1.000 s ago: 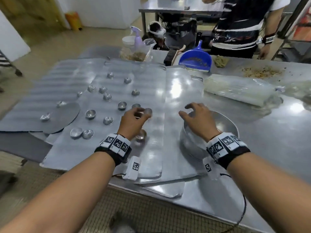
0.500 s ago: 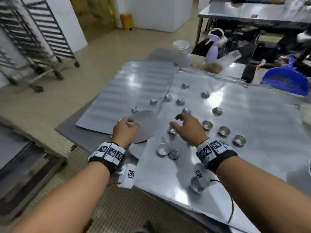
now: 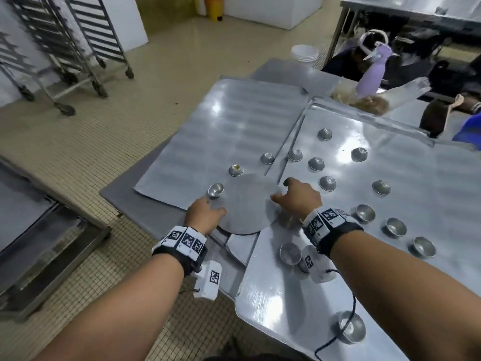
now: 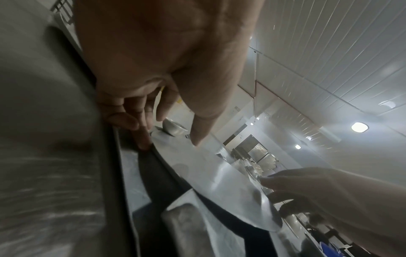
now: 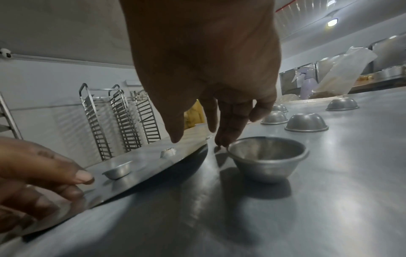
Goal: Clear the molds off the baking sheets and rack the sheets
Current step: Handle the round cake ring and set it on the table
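No readable text; wristbands (image 3: 182, 239) w/ square-code tags

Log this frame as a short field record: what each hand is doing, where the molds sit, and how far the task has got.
left hand: fingers at the near edge of the round metal disc; grip unclear
right hand: open, fingertips by the disc's right edge
molds: many on the right baking sheet, some inverted, some upright; three on the left baking sheet
racks: on the floor behind, no sheets loaded
task stage: molds not yet cleared
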Tool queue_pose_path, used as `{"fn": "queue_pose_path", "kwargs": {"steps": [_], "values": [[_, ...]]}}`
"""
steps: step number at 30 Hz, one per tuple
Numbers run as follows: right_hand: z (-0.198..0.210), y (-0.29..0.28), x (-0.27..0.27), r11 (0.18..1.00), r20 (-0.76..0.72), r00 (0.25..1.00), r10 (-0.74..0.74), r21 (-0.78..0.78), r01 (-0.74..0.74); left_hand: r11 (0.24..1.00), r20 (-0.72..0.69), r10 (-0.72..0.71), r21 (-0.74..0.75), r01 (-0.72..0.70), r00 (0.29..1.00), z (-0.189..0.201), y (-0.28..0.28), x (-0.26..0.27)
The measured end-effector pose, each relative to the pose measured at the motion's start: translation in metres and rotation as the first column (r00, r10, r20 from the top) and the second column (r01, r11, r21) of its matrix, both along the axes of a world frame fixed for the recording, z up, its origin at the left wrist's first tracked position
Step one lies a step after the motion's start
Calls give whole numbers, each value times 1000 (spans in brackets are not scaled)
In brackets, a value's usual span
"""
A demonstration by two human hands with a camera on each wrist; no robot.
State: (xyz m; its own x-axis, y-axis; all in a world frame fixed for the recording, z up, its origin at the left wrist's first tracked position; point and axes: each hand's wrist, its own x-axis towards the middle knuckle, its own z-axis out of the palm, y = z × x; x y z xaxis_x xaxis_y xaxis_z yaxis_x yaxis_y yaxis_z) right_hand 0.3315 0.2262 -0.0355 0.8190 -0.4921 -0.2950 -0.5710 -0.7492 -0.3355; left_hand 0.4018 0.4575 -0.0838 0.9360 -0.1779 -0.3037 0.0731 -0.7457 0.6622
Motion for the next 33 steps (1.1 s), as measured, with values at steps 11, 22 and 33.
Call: {"fn": "queue_pose_path", "kwargs": {"steps": [11, 22, 33], "values": [[-3, -8, 10, 1000, -50, 999, -7, 1, 8, 994, -131, 25, -100, -38, 991, -3, -14, 3], [18, -26, -2, 985, 223, 969, -105, 154, 72, 932, -18, 124, -341, -123, 992, 10, -20, 7], [37, -5, -9, 863, 581, 764, -280, 501, -64, 501, -222, 213, -811, -302, 951, 80, -7, 18]]}}
